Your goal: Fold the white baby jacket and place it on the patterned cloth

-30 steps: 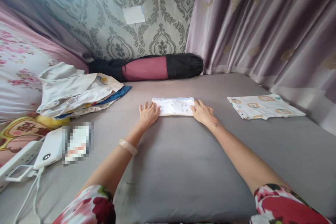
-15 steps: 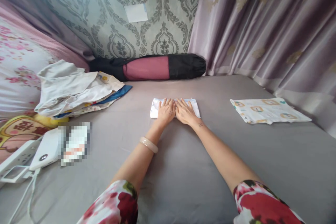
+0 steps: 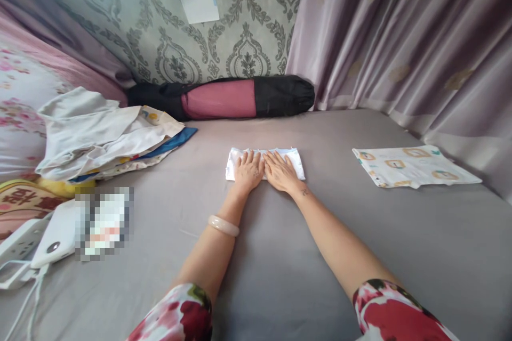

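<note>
A white folded cloth lies flat on the grey bed sheet, partly covered by both hands. My left hand rests palm down on its left half, fingers stretched out and pointing away from me. On the right half lies my right hand, also flat, its fingers spread. The two hands almost meet at the middle of the cloth. Neither has anything gripped in its fingers. What the palms cover is hidden.
To the right lies a folded patterned cloth. At left are piled clothes, a white power bank with cables, a power strip and a blurred-out item. A black-and-pink long bag lies along the wall.
The view has shifted slightly. Both hands stay flat on the white cloth, with little visible movement over it.
</note>
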A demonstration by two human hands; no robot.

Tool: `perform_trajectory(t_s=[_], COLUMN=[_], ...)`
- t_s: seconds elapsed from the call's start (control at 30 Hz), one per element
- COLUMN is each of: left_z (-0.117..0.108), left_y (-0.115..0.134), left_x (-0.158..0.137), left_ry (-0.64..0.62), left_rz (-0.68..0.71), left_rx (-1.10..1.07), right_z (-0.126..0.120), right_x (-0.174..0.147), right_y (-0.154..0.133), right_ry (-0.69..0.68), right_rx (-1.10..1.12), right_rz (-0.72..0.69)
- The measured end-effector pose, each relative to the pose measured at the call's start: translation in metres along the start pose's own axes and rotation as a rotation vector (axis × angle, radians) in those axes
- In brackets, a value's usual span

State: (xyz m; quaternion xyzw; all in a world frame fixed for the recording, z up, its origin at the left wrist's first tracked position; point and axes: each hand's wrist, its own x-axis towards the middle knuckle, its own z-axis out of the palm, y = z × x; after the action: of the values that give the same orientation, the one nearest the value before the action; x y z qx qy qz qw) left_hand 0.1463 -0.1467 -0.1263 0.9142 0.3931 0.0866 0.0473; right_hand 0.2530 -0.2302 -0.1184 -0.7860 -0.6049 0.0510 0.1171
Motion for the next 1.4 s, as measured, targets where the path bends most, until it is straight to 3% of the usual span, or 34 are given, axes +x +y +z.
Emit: perform_trajectory(t_s=[0.33, 0.6, 1.0, 1.23, 1.4], left_z=[-0.009, -0.004, -0.003, -0.011, -0.01], left_y=[-0.014, -0.021, -0.028, -0.038, -0.047], left_x=[-0.003, -0.002, -0.001, -0.002, 0.001], left_ry=[0.11, -0.009, 0.032, 0.115, 0.001], left_rz=[-0.029, -0.079, -0.074, -0.116, -0.132], left_rx=[0.088, 0.049, 0.029, 0.082, 0.033], right_z=[-0.002, -0.001, -0.003, -0.01, -0.008], right_x=[-0.001, -0.002, -0.002, -0.005, -0.004], right_y=[0.004, 0.01, 0.009, 0.022, 0.033], right_ry=[0.071, -0.005, -0.015, 0.077, 0.031], right_rx=[-0.041, -0.048, -0.049, -0.105, -0.089], right_rz=[0.071, 0.057, 0.082, 0.222, 0.321])
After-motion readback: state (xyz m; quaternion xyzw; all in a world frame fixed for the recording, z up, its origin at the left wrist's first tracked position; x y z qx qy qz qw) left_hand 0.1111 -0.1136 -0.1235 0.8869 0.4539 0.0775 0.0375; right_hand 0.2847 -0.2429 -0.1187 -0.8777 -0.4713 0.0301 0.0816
